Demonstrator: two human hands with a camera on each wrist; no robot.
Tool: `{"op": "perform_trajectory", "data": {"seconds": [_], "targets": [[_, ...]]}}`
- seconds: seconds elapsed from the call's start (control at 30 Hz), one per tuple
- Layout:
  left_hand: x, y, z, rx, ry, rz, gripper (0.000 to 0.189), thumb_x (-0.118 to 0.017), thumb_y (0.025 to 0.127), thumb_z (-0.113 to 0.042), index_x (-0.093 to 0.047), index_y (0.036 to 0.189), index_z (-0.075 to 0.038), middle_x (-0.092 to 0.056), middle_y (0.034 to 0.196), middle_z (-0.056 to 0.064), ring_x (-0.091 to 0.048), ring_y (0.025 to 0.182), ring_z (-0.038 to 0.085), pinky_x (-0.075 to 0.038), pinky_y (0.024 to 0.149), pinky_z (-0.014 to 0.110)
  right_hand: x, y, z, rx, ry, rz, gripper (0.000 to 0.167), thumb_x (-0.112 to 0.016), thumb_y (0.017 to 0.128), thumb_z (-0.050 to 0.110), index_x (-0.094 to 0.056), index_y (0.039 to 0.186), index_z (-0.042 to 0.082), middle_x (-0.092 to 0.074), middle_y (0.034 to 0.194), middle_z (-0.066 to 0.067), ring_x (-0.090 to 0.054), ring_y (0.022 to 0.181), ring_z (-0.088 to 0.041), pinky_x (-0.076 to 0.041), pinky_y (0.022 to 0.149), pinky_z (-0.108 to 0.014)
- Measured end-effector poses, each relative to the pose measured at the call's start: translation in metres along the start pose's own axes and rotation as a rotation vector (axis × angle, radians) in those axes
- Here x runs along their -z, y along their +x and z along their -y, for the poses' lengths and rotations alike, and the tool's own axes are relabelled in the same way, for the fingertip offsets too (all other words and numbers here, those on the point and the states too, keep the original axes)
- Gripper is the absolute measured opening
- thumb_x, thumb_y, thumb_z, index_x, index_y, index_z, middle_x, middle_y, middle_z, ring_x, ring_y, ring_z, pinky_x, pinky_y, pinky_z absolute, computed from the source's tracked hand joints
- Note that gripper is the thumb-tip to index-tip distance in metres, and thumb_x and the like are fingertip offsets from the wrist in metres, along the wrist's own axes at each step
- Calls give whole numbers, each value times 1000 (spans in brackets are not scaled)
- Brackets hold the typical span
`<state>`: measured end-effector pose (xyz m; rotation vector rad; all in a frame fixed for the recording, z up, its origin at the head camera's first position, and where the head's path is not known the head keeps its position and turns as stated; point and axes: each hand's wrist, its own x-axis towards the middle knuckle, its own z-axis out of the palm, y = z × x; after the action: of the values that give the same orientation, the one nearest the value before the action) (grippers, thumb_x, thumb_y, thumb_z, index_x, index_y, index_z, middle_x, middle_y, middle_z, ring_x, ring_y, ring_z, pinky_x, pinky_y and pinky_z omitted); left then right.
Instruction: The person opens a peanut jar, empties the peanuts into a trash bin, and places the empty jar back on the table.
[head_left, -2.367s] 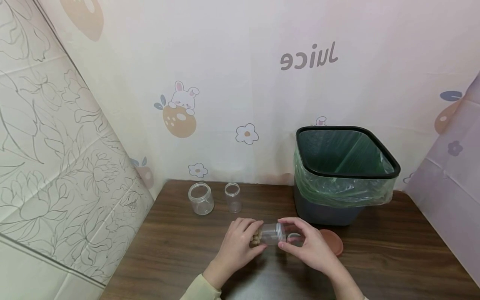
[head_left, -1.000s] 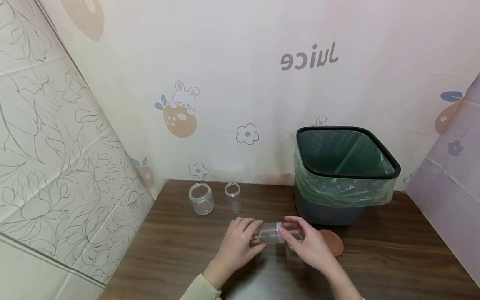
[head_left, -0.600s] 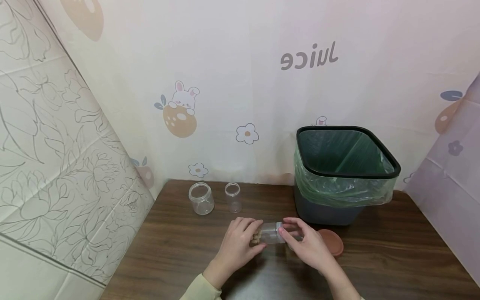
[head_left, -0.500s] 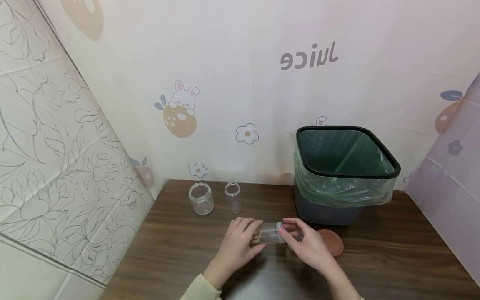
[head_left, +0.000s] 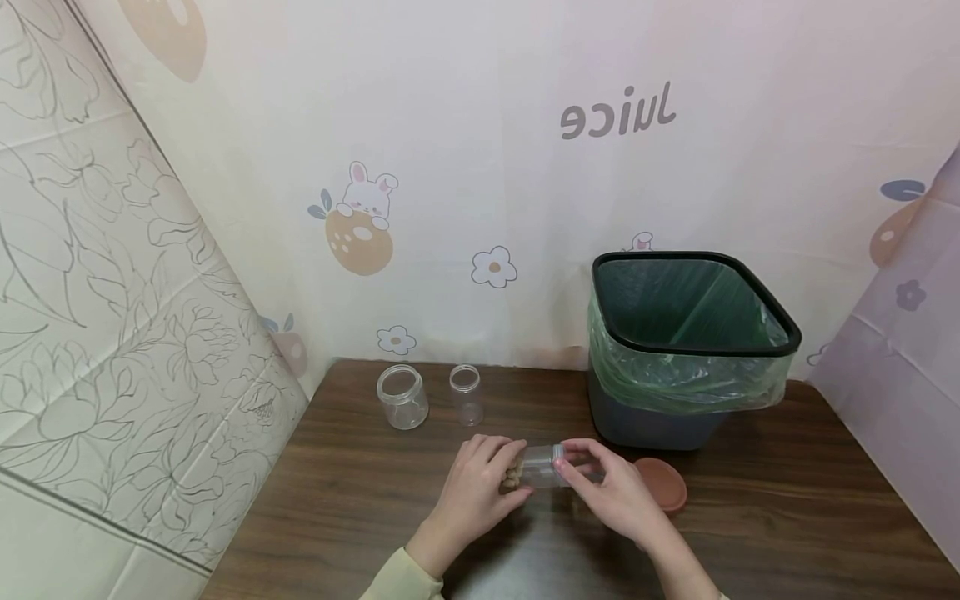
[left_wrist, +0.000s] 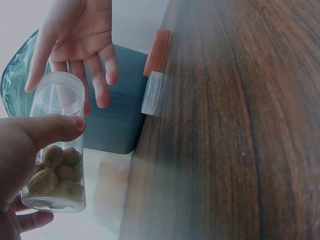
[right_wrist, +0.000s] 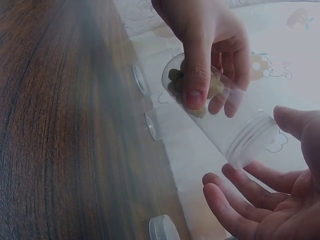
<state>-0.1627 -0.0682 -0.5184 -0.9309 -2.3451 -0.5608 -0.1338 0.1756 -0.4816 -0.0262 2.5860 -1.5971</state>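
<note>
My left hand (head_left: pixel 474 485) grips the lower part of a clear plastic jar (head_left: pixel 538 467), which is tilted onto its side above the table. Tan, wrinkled walnut-like nuts (left_wrist: pixel 55 172) fill the jar's base end; their exact kind is hard to tell. At the other end is a translucent ridged lid (right_wrist: pixel 250 140). My right hand (head_left: pixel 617 492) has its thumb on one side of this lid and its fingertips on the other, pinching it lightly. Beneath that hand a loose clear lid (left_wrist: pixel 152 94) stands on the table beside a reddish-orange round lid (head_left: pixel 662 485).
A wide clear jar (head_left: pixel 403 400) and a narrow clear jar (head_left: pixel 467 400) stand uncapped at the back left of the wooden table (head_left: pixel 345 492). A dark bin (head_left: pixel 652 427) with a green liner stands at the back right, against the patterned wall cloth.
My right hand has shifted its thumb and fingers around the jar's lid and drawn slightly left. My left hand keeps the jar in nearly the same place.
</note>
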Motion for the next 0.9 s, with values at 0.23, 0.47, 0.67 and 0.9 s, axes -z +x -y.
{"op": "perform_trajectory", "data": {"seconds": [0.23, 0.47, 0.67, 0.9], "targets": [[0, 0, 0, 3, -3, 0, 67, -103, 76, -38, -75, 132, -14, -73, 119, 0, -65, 106, 18, -55, 87, 36, 1, 0, -2, 43, 15, 2, 44, -79, 101, 41, -70, 135, 14, -73, 124, -6, -74, 109, -18, -60, 78, -28], [-1, 0, 1, -7, 3, -9, 68, -103, 76, -39, -75, 132, -14, -72, 119, -1, -65, 106, 18, -54, 85, 36, 4, 2, -5, 110, 25, 22, 46, -83, 99, 35, -69, 138, 14, -72, 129, -9, -72, 110, -17, -60, 85, -27], [-1, 0, 1, -8, -5, -8, 67, -102, 76, -39, -75, 132, -14, -72, 118, -1, -64, 105, 17, -54, 85, 35, 7, 1, -5, 141, 51, 44, 49, -85, 98, 33, -67, 140, 15, -70, 131, -10, -72, 111, -19, -61, 89, -29], [0, 1, 1, -6, -7, -5, 67, -102, 76, -39, -74, 132, -14, -72, 119, -2, -64, 106, 17, -54, 86, 36, 8, 0, -7, 212, 77, 63, 49, -86, 97, 26, -66, 140, 14, -70, 133, -9, -71, 114, -23, -61, 92, -32]]}}
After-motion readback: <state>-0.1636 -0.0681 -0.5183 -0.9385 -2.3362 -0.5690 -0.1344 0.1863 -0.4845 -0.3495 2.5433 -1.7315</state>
